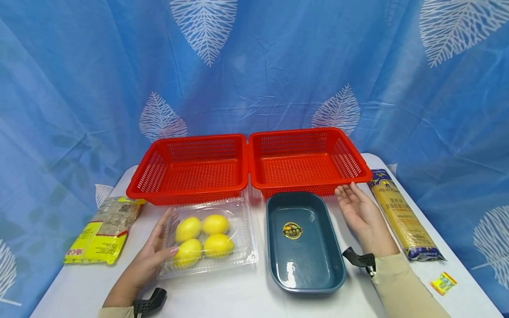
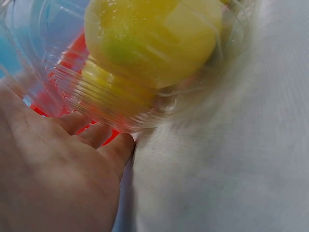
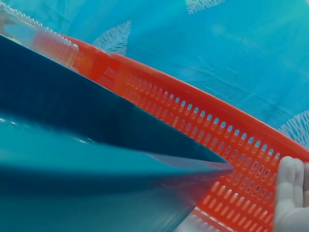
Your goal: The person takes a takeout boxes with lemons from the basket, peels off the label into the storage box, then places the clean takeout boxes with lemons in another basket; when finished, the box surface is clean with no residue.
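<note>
A clear plastic box [image 1: 243, 236] holding several yellow lemons [image 1: 215, 224] sits left of centre on the table. Against its left side is my left hand [image 1: 147, 258], thumb over the near-left edge and the other fingers stretched along the side. In the left wrist view these fingers [image 2: 91, 133] look extended under the box's ribbed edge, not wrapped round it. To the right of a dark blue-green dish [image 1: 308, 258], my right hand [image 1: 362, 216] has its palm turned up and its fingers loosely extended. Its fingertips are close to the right red basket's front rim; contact cannot be told.
Two red perforated baskets, the left one [image 1: 191, 196] and the right one [image 1: 310, 183], stand side by side at the back. A yellow food bag [image 1: 101, 238] lies far left. A long pasta packet [image 1: 401, 212] and a small yellow sachet [image 1: 443, 283] lie on the right.
</note>
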Demonstrator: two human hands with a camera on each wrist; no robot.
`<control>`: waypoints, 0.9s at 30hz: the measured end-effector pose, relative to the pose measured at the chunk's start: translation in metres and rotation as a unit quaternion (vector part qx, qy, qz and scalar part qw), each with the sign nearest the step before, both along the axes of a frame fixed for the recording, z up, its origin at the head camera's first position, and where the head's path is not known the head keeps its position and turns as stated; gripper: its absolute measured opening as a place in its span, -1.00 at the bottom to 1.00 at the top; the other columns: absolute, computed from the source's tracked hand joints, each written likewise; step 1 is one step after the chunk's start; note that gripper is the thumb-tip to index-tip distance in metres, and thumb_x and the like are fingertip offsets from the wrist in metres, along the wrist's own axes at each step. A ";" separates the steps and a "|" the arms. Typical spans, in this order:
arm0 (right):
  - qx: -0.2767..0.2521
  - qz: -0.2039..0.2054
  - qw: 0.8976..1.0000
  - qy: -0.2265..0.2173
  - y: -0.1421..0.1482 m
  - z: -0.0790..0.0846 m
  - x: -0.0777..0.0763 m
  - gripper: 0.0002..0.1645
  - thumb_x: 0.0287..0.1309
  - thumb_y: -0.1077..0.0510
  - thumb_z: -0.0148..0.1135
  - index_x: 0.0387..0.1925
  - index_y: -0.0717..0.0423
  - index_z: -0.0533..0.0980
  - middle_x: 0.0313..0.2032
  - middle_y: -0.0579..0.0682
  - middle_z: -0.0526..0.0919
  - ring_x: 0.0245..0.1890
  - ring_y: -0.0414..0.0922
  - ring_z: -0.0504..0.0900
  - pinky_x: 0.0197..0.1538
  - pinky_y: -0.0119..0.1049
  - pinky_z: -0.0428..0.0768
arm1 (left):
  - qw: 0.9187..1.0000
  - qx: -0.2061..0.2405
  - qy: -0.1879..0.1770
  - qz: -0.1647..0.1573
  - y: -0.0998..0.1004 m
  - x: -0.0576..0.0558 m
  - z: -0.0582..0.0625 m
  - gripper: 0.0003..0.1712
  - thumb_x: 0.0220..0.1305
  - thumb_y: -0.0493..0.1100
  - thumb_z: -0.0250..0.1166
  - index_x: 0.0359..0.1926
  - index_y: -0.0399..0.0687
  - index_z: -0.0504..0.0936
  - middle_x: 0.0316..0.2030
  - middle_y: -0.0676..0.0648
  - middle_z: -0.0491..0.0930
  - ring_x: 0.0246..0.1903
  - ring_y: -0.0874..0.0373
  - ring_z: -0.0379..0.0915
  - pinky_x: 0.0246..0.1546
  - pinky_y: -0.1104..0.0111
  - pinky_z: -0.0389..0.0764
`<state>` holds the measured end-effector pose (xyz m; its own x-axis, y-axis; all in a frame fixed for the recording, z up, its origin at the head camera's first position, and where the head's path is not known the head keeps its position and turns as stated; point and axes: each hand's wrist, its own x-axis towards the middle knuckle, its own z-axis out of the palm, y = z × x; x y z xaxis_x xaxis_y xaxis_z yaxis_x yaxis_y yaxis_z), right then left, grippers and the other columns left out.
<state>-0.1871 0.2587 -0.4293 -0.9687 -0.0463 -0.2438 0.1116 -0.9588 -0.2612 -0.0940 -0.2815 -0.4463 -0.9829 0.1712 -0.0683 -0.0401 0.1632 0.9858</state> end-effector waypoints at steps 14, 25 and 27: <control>-0.049 0.004 0.998 0.049 -0.008 -0.012 -0.005 -0.59 0.52 0.32 0.13 0.29 0.02 0.39 0.08 0.09 0.56 0.18 -0.02 0.57 0.38 -0.16 0.45 | 1.000 -0.003 0.006 0.001 0.001 0.000 0.000 0.23 0.29 -0.20 0.38 0.72 0.28 -0.24 0.69 -0.06 -0.35 0.60 -0.11 -0.66 0.38 -0.44 -0.38; -0.033 -0.006 0.997 0.068 -0.009 -0.018 -0.006 -0.63 0.51 0.33 0.13 0.26 0.10 0.43 0.06 0.12 0.58 0.17 -0.01 0.58 0.35 -0.14 0.49 | 0.999 0.041 0.023 0.007 0.005 0.003 -0.002 0.15 0.34 -0.28 0.32 0.72 0.24 -0.17 0.69 0.00 -0.29 0.61 -0.06 -0.62 0.40 -0.38 -0.51; -0.031 -0.007 0.997 0.070 -0.008 -0.018 -0.006 -0.64 0.52 0.33 0.12 0.25 0.11 0.43 0.06 0.12 0.58 0.17 -0.01 0.58 0.34 -0.13 0.50 | 0.997 0.067 0.027 0.012 0.007 0.005 -0.002 0.11 0.35 -0.34 0.27 0.72 0.26 -0.13 0.69 0.03 -0.27 0.62 -0.03 -0.58 0.45 -0.29 -0.50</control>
<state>-0.1935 0.2504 -0.4477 -0.9937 -0.0423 -0.1038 0.0638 -0.9748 -0.2136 -0.0895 -0.2745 -0.4485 -0.9884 0.1518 0.0072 0.0118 0.0291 0.9995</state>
